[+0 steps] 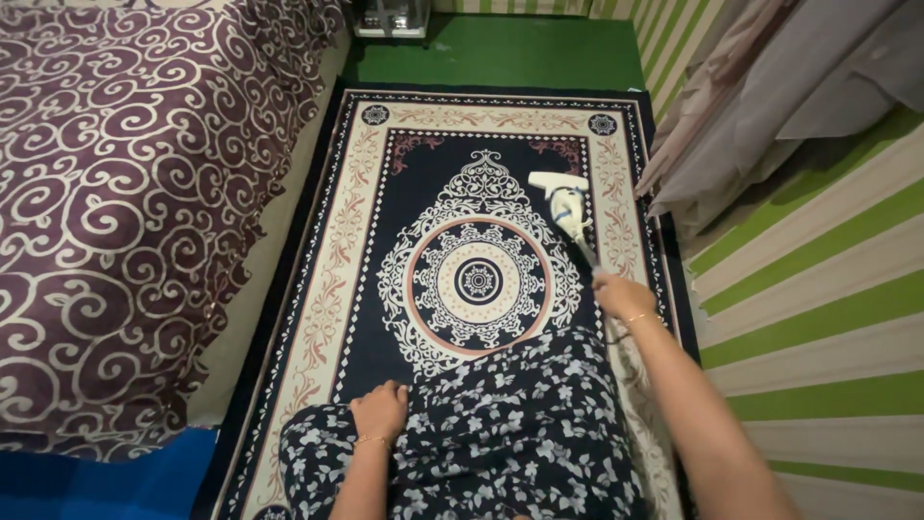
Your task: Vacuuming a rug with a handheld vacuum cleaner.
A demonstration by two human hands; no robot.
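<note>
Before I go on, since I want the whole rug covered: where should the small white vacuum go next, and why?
Probably draw the vacuum back toward you and shift it left, over the round medallion. Its head sits near the rug's far right border, held out by the right hand, while the left hand rests on the knee. Most of the rug lies to its left.

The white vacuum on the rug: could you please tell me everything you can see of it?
The vacuum is a small white stick-type cleaner, plastic by its look. Its flat, wide head lies on the dark patterned rug, right of the round medallion, near the cream border. A bulbous body with bluish parts rises from the head into a thin handle slanting toward the person. The right hand grips the handle's near end. The left hand rests on the lap, apart from it.
</note>
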